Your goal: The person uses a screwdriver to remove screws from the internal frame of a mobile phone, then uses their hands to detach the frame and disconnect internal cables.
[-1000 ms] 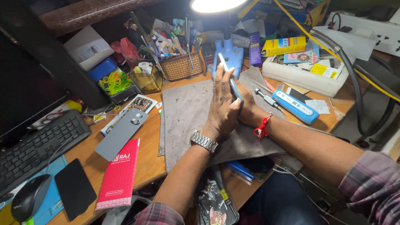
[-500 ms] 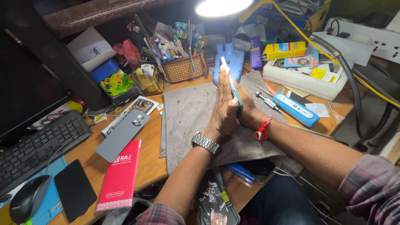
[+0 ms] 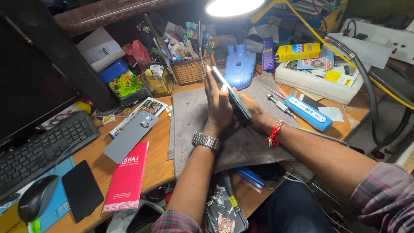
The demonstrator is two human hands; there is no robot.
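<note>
Left hand grip upright on phone, right hand cradling beneath

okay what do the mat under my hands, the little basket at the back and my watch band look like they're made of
Mat: probably rubber or silicone, matte grey, scuffed, edges lying limp on the desk. Basket: woven wicker or a plastic imitation, tan, with a visible weave. Watch band on the left hand: metal, seemingly steel, with shiny silver links.
</note>
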